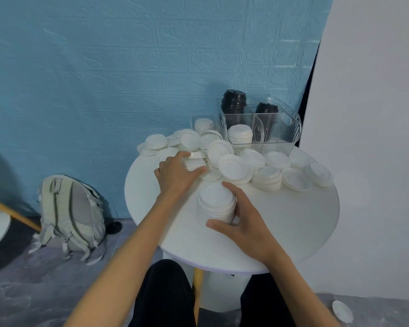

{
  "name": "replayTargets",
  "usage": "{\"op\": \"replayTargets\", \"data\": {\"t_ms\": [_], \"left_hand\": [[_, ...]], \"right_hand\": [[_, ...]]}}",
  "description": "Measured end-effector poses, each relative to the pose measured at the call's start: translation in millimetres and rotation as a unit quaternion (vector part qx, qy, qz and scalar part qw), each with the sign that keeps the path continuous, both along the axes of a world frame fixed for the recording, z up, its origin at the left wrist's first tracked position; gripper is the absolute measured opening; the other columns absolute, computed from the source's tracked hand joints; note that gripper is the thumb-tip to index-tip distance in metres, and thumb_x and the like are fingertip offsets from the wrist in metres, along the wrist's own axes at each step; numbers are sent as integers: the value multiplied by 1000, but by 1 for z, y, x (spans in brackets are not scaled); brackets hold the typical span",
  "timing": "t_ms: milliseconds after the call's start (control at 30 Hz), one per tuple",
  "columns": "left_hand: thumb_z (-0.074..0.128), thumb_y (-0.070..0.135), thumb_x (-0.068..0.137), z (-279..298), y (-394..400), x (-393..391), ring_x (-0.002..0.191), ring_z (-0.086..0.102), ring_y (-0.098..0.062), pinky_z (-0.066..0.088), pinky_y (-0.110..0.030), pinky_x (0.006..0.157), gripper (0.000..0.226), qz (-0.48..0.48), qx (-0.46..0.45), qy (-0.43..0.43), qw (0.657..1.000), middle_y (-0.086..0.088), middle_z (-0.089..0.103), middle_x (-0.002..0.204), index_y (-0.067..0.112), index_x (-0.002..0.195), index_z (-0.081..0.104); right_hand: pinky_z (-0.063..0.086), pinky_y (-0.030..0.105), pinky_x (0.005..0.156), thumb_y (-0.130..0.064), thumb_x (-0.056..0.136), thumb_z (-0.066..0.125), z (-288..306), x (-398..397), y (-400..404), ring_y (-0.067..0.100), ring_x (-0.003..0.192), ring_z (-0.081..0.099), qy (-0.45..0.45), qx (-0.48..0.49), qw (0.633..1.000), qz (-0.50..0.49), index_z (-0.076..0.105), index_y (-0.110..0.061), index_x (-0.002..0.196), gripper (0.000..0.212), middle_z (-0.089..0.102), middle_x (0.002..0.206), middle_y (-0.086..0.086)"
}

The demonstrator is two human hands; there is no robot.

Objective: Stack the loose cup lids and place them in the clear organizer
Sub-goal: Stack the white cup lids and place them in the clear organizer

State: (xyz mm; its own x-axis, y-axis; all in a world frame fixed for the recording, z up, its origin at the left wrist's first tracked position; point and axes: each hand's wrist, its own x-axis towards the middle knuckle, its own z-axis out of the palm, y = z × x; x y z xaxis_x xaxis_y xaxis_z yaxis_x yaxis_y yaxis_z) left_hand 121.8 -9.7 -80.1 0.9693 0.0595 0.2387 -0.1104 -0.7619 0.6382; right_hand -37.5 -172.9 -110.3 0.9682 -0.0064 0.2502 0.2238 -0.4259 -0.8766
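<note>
I am steadying a stack of white lids [215,204] at the near middle of the round table [293,227], my right hand [243,223] wrapping it from the 4 o'clock side, thumb low in front and fingers curling up its far side. My left hand [178,172] is reaching to about 11 o'clock of that stack and pinching a loose lid [195,159] at the near edge of the scattered pile [246,161], which is spreading across the far half of the table. The stack's axis is standing upright, so I judge the picked lid needs to travel back toward 5 o'clock and come down flat on top. The clear organizer [265,131] is sitting at roughly 1 o'clock from the stack, beyond the pile, already holding black lids [233,101] at the back and a white stack [240,135] in front. The right hand is nearer to it, so I expect that hand to carry the finished stack over the pile.
</note>
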Motion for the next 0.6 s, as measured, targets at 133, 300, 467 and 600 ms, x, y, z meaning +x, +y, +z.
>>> {"op": "replayTargets", "data": {"t_ms": [133, 300, 467, 600], "left_hand": [[75, 70, 73, 7, 7, -11, 126, 50, -30, 28, -41, 99, 64, -6, -3, -13, 1000, 1, 68, 127, 39, 127, 61], [80, 62, 70, 32, 21, -52, 118, 57, -14, 36, -37, 102, 57, -58, -120, -37, 990, 16, 68, 122, 41, 121, 65], [82, 56, 67, 22, 21, -119, 115, 56, 5, 42, -24, 99, 43, -217, -209, -40, 953, 23, 67, 121, 43, 107, 74], [74, 64, 63, 8, 17, -131, 125, 51, 4, 38, -28, 108, 47, -218, -174, -47, 959, 22, 61, 131, 51, 108, 72]], "right_hand": [[40, 42, 117, -61, 70, 84, 0, 0, 0, 3, 138, 45, -1, 2, 1000, 2, 35, -43, 147, 94, 47, 146, -22], [38, 41, 118, -61, 70, 83, 2, -2, 1, 1, 139, 43, -3, 1, 1000, 6, 35, -41, 149, 94, 46, 146, -24], [40, 43, 116, -45, 79, 86, 5, -3, 3, 6, 139, 47, -18, 12, 1000, 18, 37, -36, 149, 86, 51, 147, -17], [39, 41, 118, -54, 73, 87, 4, -2, 3, 0, 140, 43, 0, 35, 999, 24, 22, -44, 154, 104, 46, 151, -21]]}}
